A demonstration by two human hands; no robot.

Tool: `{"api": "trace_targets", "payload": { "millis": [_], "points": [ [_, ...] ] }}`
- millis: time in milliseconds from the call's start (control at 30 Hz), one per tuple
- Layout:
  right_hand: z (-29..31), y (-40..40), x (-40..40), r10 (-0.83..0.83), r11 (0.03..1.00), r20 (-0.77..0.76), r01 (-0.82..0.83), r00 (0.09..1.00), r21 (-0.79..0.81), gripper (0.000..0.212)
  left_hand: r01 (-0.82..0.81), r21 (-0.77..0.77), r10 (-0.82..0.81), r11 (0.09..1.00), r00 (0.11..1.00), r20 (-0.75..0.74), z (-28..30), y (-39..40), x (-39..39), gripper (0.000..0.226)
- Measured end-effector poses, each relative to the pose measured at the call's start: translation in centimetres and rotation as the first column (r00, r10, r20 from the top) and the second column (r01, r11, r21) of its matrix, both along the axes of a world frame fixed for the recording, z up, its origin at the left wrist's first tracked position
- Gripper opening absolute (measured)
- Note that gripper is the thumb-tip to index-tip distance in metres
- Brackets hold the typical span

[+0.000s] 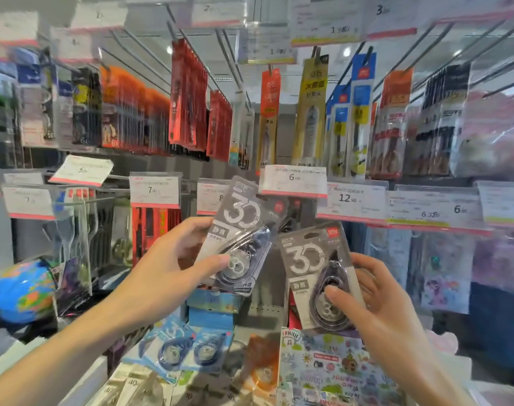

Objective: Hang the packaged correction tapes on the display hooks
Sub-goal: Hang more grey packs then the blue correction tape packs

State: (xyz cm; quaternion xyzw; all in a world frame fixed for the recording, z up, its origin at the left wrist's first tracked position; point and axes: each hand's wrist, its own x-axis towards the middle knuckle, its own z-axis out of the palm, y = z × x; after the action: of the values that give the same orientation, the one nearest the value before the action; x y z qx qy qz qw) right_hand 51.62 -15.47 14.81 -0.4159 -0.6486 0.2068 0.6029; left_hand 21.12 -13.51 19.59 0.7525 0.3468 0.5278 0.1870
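Observation:
My left hand (173,259) pinches a grey packaged correction tape (241,230) marked "30", tilted to the right, its top near the price tags. My right hand (375,297) grips a second grey correction tape pack (311,265), thumb on the clear blister, held lower and to the right. Display hooks (83,202) jut out from the rack at the left, behind price tags (154,190). More blue-carded correction tapes (188,350) lie below on the shelf.
Rows of hanging pen and refill packs (188,98) fill the upper hooks. A small globe (21,291) sits low left. A colourful sticker pack (331,367) lies low right, and pastel packets (443,273) hang at the right.

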Motion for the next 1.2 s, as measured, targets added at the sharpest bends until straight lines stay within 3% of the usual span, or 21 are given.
{"api": "trace_targets", "payload": {
  "millis": [233,733,867,1000,1100,1200],
  "points": [
    [0.7,0.4,-1.0,-0.022,1.0,0.038,0.022,0.999,0.017,0.044,0.008,0.082,-0.009,0.997,1.0,0.019,1.0,0.2,-1.2,0.047],
    [1.6,2.9,-5.8,0.007,0.995,-0.166,0.01,0.986,0.099,0.059,-0.013,0.166,0.008,0.986,1.0,0.029,1.7,0.8,-1.7,0.04],
    [2.0,3.5,-5.9,0.001,0.994,-0.148,0.015,0.989,0.11,0.042,-0.003,0.162,-0.002,0.987,1.0,0.03,1.9,0.8,-1.9,0.043],
    [1.9,3.7,-5.9,-0.02,0.996,-0.134,0.031,0.991,0.084,0.044,0.01,0.127,-0.017,0.992,0.998,0.055,1.5,1.3,-2.0,0.044],
    [2.0,4.0,-6.2,-0.042,0.996,-0.121,0.051,0.992,0.077,0.058,0.011,0.111,-0.018,0.994,0.998,0.058,0.9,1.6,-2.0,0.045],
    [1.7,4.4,-6.3,-0.086,0.994,-0.082,0.091,0.993,0.065,0.054,-0.01,0.1,0.004,0.995,0.998,0.063,0.4,1.9,-2.1,0.046]
  ]
}}
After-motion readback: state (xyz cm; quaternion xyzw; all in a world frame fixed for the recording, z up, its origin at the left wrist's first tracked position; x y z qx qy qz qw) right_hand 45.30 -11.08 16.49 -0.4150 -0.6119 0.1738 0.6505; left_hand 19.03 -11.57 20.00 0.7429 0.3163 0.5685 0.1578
